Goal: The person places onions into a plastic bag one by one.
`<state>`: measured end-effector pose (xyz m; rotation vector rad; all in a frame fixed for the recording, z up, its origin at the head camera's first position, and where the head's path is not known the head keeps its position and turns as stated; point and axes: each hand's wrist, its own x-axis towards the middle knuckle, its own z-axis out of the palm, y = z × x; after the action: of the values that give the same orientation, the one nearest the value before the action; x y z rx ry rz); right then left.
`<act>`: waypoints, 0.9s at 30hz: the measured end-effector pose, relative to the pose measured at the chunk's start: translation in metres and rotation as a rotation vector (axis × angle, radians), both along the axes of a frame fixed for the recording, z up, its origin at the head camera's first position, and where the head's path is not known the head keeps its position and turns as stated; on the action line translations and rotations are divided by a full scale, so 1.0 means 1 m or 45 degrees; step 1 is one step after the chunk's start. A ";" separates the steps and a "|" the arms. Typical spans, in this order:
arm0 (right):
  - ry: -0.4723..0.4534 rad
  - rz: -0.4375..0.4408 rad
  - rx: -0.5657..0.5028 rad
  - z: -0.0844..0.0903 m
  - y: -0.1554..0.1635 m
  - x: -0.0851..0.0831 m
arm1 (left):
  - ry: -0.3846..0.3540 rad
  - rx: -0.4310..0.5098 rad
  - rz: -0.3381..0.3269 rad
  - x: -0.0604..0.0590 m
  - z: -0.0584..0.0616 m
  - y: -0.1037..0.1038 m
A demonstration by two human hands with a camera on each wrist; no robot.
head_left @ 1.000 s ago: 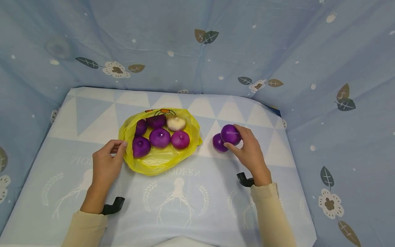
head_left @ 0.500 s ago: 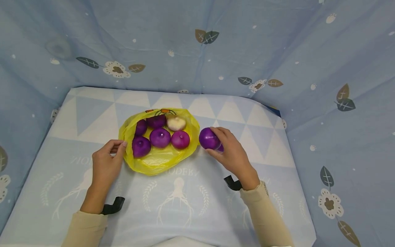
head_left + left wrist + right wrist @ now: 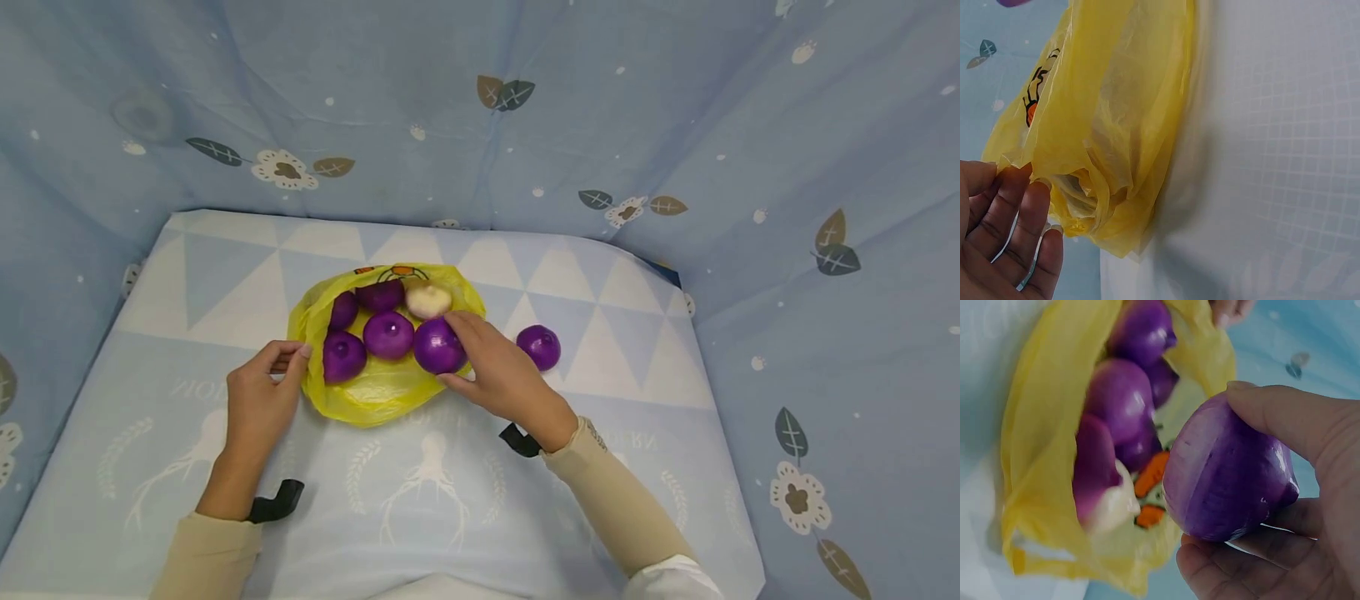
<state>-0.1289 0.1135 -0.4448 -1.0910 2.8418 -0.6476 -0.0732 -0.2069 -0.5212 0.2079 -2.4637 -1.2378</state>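
A yellow plastic bag [image 3: 375, 407] lies with its mouth spread, and several purple onions [image 3: 388, 335] and a cream-coloured bulb [image 3: 428, 299] sit inside. My left hand [image 3: 258, 404] pinches the bag's left rim between thumb and fingertips; the left wrist view shows the thin film [image 3: 1129, 112] there. Over the bag's right side, my right hand [image 3: 510, 375] grips a purple onion [image 3: 1229, 469] between thumb and fingers. In the head view this onion covers the pinkish-purple one beneath it. Another purple onion [image 3: 538, 347] rests on the table, right of the bag and beyond my right hand.
A pale patterned cloth [image 3: 420, 533] covers the table. Blue curtain fabric [image 3: 420, 100] with leaf and flower prints rises behind it and along both sides. Black camera mounts [image 3: 277, 502] stick out from both wrists.
My right hand has carried the gripped onion leftward from beside the bag to over its right part. The loose onion on the table is uncovered again. My left hand has stayed at the rim.
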 end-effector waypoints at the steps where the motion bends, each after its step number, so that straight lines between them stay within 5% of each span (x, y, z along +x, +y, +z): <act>1: -0.012 0.003 0.026 -0.001 -0.004 0.000 | -0.001 -0.001 0.000 0.000 0.000 0.000; 16: 0.016 0.027 0.213 -0.041 -0.044 0.010 | -0.009 -0.019 -0.009 0.002 -0.001 -0.001; 27: 0.217 0.036 0.426 -0.056 -0.050 0.017 | -0.007 -0.009 -0.007 0.001 -0.001 -0.001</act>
<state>-0.1115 0.0639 -0.5004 -1.1715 2.9177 -0.0718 -0.0720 -0.2080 -0.5225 0.2028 -2.4746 -1.2320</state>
